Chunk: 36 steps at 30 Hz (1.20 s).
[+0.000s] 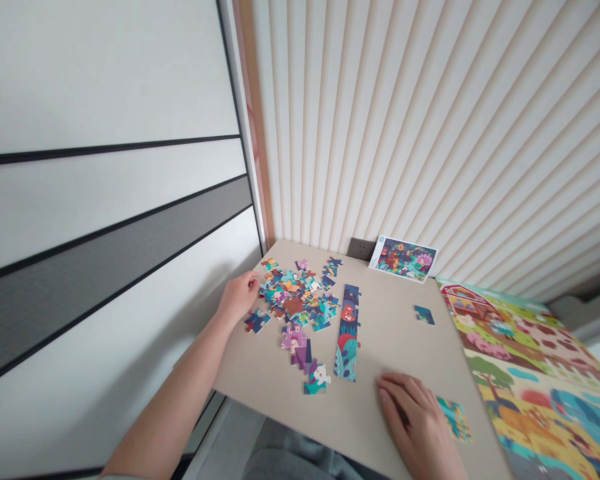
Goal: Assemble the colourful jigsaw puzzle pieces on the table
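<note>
Puzzle pieces (294,307) are heaped on the worktop (390,337), just right of the left hand (237,293), the nearer, its fingers curled, any hold indiscernible; the right hand (419,423), fingers loosely released, is rested past an assembled strip (348,333).

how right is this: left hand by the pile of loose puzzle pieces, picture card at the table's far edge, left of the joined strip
One slip: in the head view, the picture card is to the right of the joined strip, not left. The left hand is by the loose puzzle pieces.
</note>
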Each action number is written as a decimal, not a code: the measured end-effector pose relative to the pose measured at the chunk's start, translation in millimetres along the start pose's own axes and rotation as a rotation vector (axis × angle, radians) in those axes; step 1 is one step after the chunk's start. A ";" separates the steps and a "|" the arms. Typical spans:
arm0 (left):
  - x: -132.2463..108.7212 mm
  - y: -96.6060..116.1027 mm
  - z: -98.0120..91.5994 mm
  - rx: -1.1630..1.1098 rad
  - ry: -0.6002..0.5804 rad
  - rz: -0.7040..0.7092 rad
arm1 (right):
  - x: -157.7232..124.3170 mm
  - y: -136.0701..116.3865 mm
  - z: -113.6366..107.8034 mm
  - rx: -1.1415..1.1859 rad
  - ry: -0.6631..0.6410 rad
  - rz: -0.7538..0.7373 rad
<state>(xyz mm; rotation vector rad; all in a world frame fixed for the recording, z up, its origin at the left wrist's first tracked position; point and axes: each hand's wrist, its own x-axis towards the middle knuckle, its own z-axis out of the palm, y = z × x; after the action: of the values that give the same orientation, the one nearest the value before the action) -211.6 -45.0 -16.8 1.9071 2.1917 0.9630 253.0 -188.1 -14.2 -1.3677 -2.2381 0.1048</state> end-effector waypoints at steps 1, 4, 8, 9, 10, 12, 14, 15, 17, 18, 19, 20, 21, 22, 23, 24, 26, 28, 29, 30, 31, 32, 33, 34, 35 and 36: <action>0.0 0.7 -0.2 -0.017 0.005 0.006 | 0.2 -0.2 -0.2 0.001 0.000 -0.001; -0.3 4.8 -1.2 -0.068 0.024 0.033 | 0.7 -0.9 -0.9 0.003 0.006 0.004; -1.1 13.3 -0.8 -0.145 0.026 0.084 | 0.8 -1.2 -1.3 0.012 0.005 0.017; -1.4 15.4 -0.4 -0.165 0.020 0.099 | 0.6 -1.2 -1.2 0.015 0.002 0.019; -1.6 17.4 0.0 -0.182 0.012 0.114 | 0.3 -1.1 -1.1 0.020 -0.001 0.019; -2.1 20.4 1.0 -0.208 -0.001 0.140 | -0.1 -0.9 -1.0 0.028 -0.006 0.019; -2.3 21.5 2.3 -0.224 -0.011 0.163 | -0.4 -0.8 -0.9 0.031 -0.011 0.020; -2.2 21.2 3.2 -0.229 -0.015 0.180 | -0.4 -0.8 -0.9 0.031 -0.014 0.021; -1.7 19.4 5.4 -0.220 -0.025 0.229 | -0.2 -1.1 -0.9 0.029 -0.015 0.024; -1.3 17.9 6.6 -0.206 -0.031 0.260 | 0.0 -1.5 -1.1 0.028 -0.016 0.023; -0.8 16.4 7.8 -0.188 -0.037 0.289 | 0.3 -2.0 -1.5 0.027 -0.016 0.022; -0.2 14.9 8.9 -0.170 -0.041 0.314 | 0.6 -2.6 -1.9 0.027 -0.016 0.021; 0.3 13.7 9.7 -0.155 -0.043 0.331 | 1.0 -3.4 -2.5 0.026 -0.017 0.021; 0.8 12.8 10.1 -0.146 -0.040 0.342 | 1.4 -4.3 -3.1 0.025 -0.016 0.021; 1.2 12.3 10.1 -0.142 -0.036 0.348 | 1.8 -5.2 -3.8 0.025 -0.014 0.021; 1.5 12.3 9.7 -0.141 -0.033 0.351 | 2.1 -6.0 -4.5 0.025 -0.011 0.021; 1.7 13.6 8.2 -0.144 -0.029 0.358 | 2.6 -7.1 -5.5 0.029 -0.007 0.022; 1.5 15.9 6.4 -0.143 -0.027 0.365 | 2.6 -7.3 -5.9 0.031 -0.007 0.026; 1.3 17.1 5.7 -0.143 -0.025 0.365 | 2.5 -7.1 -5.9 0.032 -0.009 0.029; 1.0 18.2 5.1 -0.143 -0.021 0.362 | 2.3 -6.8 -5.7 0.033 -0.011 0.030; 0.6 19.1 4.7 -0.145 -0.017 0.358 | 2.1 -6.4 -5.5 0.034 -0.013 0.031; 0.3 19.8 4.4 -0.148 -0.013 0.353 | 1.9 -6.0 -5.1 0.037 -0.017 0.033; 0.0 20.3 4.1 -0.150 -0.010 0.348 | 1.6 -5.7 -4.8 0.039 -0.021 0.035; -0.3 20.6 3.9 -0.152 -0.011 0.345 | 1.5 -5.5 -4.5 0.042 -0.025 0.038; -0.5 20.8 3.7 -0.153 -0.012 0.344 | 1.3 -5.3 -4.2 0.043 -0.027 0.042; -0.6 20.9 3.6 -0.154 -0.015 0.344 | 1.1 -5.1 -4.0 0.044 -0.030 0.046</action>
<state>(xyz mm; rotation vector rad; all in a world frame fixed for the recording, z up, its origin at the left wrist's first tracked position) -191.7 -43.5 -9.4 2.2475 1.7540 1.1210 250.3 -190.4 -8.7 -1.4031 -2.2163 0.1904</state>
